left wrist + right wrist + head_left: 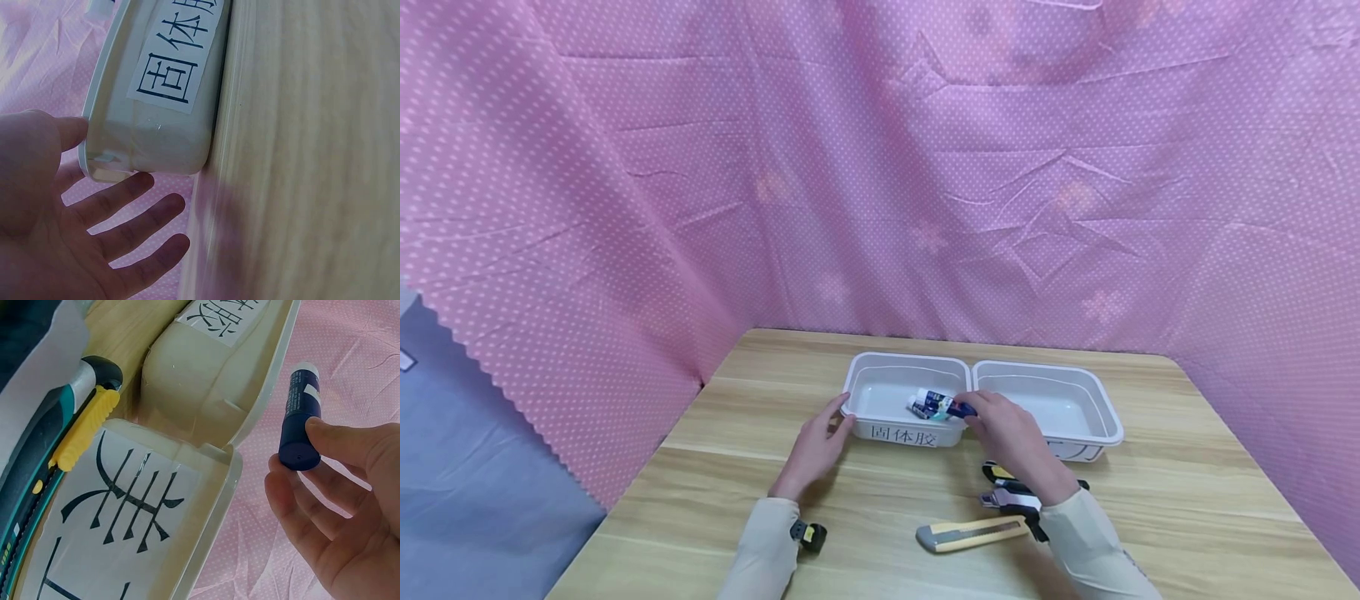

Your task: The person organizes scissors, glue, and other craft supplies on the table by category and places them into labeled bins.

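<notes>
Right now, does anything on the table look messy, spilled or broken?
Nothing looks spilled or broken; the glue stick in the right hand looks whole. Only the utility knives seem untidy, lying loose at different angles on the wooden table, in front of the labelled white bins. The polka-dot cloth behind is creased too.

the surface [730, 417] is finished in pale, streaked wood grain, and its far corners are rounded. it is backed and flanked on both sides by pink cloth [865, 183], which is patterned with small pale dots and scattered with faint flowers [928, 237]. the cloth is marked by creases and soft folds. beyond its left edge, a blue-grey area [475, 467] is seen. everything is lit softly.
</notes>
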Demonstrator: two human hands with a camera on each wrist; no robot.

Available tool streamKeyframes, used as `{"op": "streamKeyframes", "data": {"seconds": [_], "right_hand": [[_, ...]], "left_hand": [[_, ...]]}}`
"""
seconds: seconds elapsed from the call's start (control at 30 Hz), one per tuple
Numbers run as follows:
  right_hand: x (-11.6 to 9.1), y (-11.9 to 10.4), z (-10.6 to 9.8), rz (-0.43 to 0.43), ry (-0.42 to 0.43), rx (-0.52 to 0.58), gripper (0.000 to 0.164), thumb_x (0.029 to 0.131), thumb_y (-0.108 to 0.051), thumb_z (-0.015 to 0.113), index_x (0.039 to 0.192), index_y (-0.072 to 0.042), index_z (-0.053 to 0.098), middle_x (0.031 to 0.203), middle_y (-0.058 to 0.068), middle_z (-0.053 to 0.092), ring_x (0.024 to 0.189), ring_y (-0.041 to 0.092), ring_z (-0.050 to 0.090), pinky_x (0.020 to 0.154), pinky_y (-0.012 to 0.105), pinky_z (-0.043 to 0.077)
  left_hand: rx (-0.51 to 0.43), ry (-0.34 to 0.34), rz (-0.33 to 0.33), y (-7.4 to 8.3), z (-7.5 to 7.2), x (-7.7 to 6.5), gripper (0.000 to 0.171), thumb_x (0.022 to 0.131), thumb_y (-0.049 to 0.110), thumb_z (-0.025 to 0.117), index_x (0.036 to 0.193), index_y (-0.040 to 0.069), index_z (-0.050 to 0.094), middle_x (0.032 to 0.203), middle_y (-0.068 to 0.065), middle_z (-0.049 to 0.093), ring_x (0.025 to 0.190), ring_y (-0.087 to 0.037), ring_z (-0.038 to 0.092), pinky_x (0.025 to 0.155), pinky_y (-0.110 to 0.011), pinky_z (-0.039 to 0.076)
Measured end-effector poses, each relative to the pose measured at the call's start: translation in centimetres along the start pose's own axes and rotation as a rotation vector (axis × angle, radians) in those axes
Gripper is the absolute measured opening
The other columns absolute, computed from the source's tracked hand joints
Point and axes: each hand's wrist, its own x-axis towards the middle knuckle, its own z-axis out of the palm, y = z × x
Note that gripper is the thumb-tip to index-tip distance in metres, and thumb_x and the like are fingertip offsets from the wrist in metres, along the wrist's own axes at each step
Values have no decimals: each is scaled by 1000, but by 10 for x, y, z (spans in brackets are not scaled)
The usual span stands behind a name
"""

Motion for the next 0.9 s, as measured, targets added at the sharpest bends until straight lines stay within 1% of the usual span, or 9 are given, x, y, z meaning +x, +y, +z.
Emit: {"op": "streamKeyframes", "data": {"seconds": [0.33,0.53,0.77,0.9], "right_hand": [[0,1,1,20,-36,16,32,91,-3,76,121,-11,72,112,5,74,97,21,72,78,37,63],[0,2,1,31,-42,16,33,90,-2,76,122,-10,72,113,7,75,97,22,72,78,37,63],[0,1,2,54,-57,12,32,91,-2,75,122,-11,71,114,7,75,99,23,72,80,38,63],[0,1,2,68,-70,14,32,92,-3,75,123,-11,71,115,7,74,101,24,71,81,39,63]], "left_hand": [[7,4,-4,-1,0,0,57,107,38,53,158,19,40,145,-17,58,120,-33,64,105,-54,53],[-1,3,-19,-1,1,0,56,106,38,54,158,22,40,146,-16,58,120,-32,65,105,-53,53],[0,-3,-18,-1,1,-1,56,107,37,53,158,19,40,146,-16,58,120,-32,64,105,-53,53],[-5,-5,-17,1,1,-1,56,107,37,53,158,20,40,146,-16,57,121,-32,64,105,-54,53]]}}
